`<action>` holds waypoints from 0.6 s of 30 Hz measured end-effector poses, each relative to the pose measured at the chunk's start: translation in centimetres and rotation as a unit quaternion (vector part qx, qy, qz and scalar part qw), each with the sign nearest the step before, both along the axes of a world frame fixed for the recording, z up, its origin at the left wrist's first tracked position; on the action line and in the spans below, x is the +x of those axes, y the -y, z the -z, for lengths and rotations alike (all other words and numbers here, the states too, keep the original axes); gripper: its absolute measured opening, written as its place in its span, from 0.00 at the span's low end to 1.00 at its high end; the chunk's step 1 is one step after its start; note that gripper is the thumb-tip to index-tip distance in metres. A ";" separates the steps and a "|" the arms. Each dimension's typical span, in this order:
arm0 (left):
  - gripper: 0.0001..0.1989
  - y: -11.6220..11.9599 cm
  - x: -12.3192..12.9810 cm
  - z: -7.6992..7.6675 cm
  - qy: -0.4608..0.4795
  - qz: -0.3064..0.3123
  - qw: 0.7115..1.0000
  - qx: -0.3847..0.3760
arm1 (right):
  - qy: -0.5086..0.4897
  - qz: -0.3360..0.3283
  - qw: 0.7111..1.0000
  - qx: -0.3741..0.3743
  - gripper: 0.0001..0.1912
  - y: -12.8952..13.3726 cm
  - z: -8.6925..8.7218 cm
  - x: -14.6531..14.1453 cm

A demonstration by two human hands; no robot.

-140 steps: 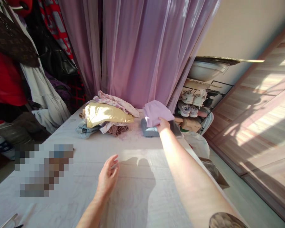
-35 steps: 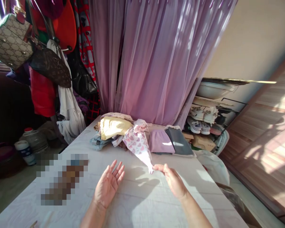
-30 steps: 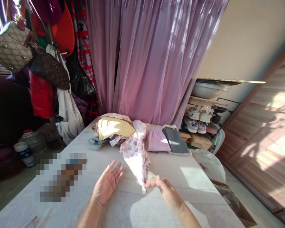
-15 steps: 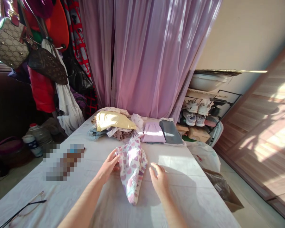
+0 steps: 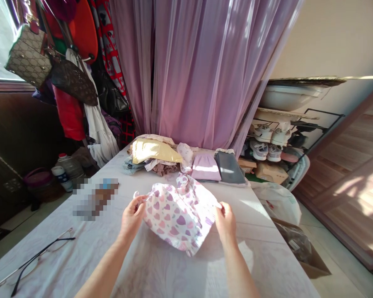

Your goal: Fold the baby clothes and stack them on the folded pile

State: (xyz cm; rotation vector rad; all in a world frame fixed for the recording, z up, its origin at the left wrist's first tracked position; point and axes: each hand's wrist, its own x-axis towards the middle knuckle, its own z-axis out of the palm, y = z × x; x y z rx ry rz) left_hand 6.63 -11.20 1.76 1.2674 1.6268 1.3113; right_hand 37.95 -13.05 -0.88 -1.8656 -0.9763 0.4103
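Observation:
A small white garment [image 5: 177,219] with pink and purple hearts is spread out between my hands over the middle of the table. Its cut is hard to make out; the far part is bunched up. My left hand [image 5: 133,213] pinches its left edge, where a bit of white trim sticks up past the fingers. At the right edge, my right hand [image 5: 226,219] grips a corner between thumb and fingers. Beyond it lie a folded lilac garment [image 5: 206,167], a folded dark grey garment [image 5: 230,167] and a heap of clothes [image 5: 157,152] with a yellow piece on top.
Eyeglasses [image 5: 37,258] lie at the table's near left, with a blurred-out object [image 5: 98,198] beyond them. A purple curtain [image 5: 199,74] hangs behind the table. Bags [image 5: 74,80] hang at the left. A shoe rack [image 5: 273,140] and a plastic bag [image 5: 281,203] stand at the right.
The heart-print garment was a narrow bunched strip and is now pulled out wide. My right hand, apart from it before, has closed on its right edge. The view has shifted slightly.

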 end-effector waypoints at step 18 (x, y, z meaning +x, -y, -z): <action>0.27 -4.3 1.6 -1.0 -0.342 0.126 0.931 0.039 | -0.095 0.061 0.994 0.013 0.24 2.8 1.2 4.7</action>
